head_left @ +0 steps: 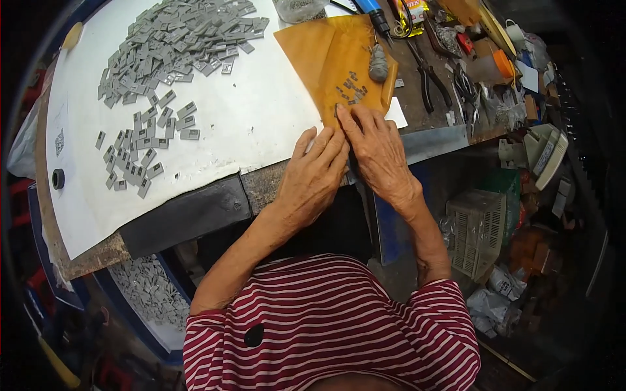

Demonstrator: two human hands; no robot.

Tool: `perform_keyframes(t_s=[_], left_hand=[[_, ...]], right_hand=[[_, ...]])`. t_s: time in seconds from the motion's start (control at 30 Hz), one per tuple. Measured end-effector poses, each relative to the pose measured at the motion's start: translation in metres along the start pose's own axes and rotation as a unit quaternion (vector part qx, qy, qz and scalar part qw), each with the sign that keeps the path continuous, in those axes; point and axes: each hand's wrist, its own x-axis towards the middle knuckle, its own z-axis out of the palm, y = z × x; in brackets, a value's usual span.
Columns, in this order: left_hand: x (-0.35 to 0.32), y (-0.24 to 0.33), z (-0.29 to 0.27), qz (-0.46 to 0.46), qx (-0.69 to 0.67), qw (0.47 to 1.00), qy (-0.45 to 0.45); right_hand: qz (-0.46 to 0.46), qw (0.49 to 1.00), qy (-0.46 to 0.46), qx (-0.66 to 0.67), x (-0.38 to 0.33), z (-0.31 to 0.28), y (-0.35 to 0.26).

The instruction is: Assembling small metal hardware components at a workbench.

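At the front edge of the bench my left hand (315, 168) is closed, its fingers bent and pressed together. Anything under its fingertips is hidden. My right hand (379, 151) is right beside it, with the fingers curled and the index finger reaching forward. A small dark piece (336, 110) shows at that index fingertip, seemingly pinched there. Both hands rest by the lower edge of an orange-brown sheet (303, 49). Several tiny dark metal pieces (353, 88) lie loose on this sheet, just ahead of my right fingers. A grey lump on a thin tool (378, 63) lies to their right.
A big heap of small grey rectangular blocks (186, 39) covers the white sheet (228, 130) at left, with a looser group (140, 146) nearer me. Pliers (429, 78) and a blue-handled tool (375, 13) lie at right. Below left stands a tray of grey pieces (147, 290).
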Motion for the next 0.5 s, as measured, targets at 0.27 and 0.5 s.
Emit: perform_keyframes(t_s=[0.27, 0.5], left_hand=[[-0.0022, -0.0010, 0.0016, 0.012, 0.014, 1.000, 0.004], [-0.0031, -0.0033, -0.0006, 0.007, 0.012, 1.000, -0.003]], right_hand=[[0.021, 1.000, -0.011, 0.004, -0.0006, 0.0010, -0.0038], [0.021, 0.998, 0.009, 0.052, 0.0047, 0.0045, -0.0013]])
